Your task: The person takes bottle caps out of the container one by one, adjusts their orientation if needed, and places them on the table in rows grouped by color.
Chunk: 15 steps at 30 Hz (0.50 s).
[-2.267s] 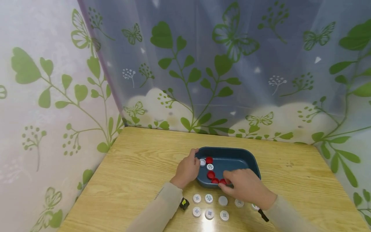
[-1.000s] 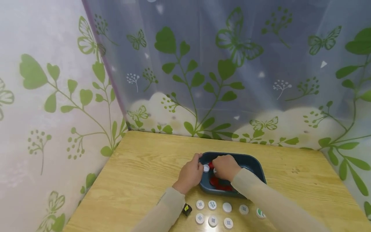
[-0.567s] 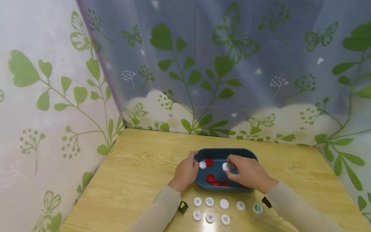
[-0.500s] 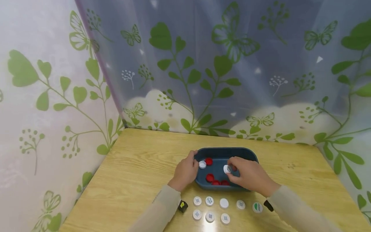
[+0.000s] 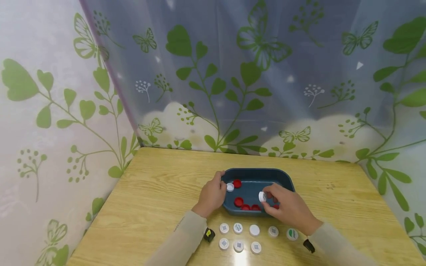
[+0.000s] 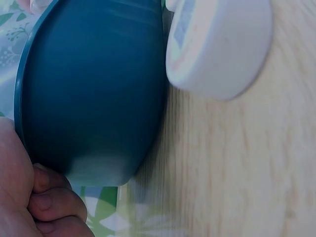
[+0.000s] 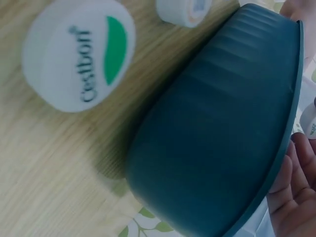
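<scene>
A dark blue plastic basin point(image 5: 257, 174) sits on the table. My left hand point(image 5: 210, 197) grips its left end, and the left wrist view shows curled fingers point(image 6: 57, 203) at the outer wall. Over the right part of the basin, my right hand point(image 5: 291, 207) pinches a white bottle cap point(image 5: 261, 196) between thumb and fingers, the cap turned on edge. Inside lie several red bottle caps, one nearer the front point(image 5: 238, 201) and one at the back left point(image 5: 237, 183). That back one touches a white cap point(image 5: 230, 187) lying hollow side up.
In front of the basin, several white caps stand in two rows, a plain one point(image 5: 254, 230) among them. The rightmost cap point(image 5: 292, 234) has a green mark and reads "Cestbon" in the right wrist view. Patterned curtains point(image 5: 199, 122) hang behind and beside the wooden table point(image 5: 166, 173).
My right hand reached to the basin's left part, picked up the white cap there and carried it right, then slightly towards me, tilting it up. My left hand kept its grip.
</scene>
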Each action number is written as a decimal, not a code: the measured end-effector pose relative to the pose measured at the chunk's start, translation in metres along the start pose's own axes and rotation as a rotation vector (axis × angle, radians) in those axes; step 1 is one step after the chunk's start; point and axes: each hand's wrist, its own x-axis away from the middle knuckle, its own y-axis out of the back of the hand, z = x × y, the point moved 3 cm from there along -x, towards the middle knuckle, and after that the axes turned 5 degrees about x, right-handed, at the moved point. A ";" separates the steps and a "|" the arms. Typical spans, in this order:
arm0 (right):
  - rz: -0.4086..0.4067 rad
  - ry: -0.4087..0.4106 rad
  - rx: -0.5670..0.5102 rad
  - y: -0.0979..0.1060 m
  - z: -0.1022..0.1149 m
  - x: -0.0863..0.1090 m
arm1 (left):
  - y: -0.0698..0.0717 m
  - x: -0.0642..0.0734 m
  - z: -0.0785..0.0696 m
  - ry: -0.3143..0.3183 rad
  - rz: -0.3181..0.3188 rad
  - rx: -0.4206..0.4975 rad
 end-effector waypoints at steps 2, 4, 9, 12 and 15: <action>-0.021 0.024 0.015 0.001 0.000 0.003 | -0.001 0.000 -0.001 0.007 0.005 0.005; -0.045 0.050 0.043 0.002 0.001 0.006 | -0.001 -0.001 0.000 0.010 0.006 0.007; -0.070 0.076 0.105 0.007 0.008 0.014 | -0.003 -0.002 0.001 0.022 0.007 -0.004; -0.068 0.080 0.129 0.010 0.013 0.020 | -0.003 -0.001 0.000 0.022 0.007 -0.007; -0.072 0.088 0.133 0.012 0.017 0.028 | -0.004 -0.001 -0.001 0.022 0.010 0.002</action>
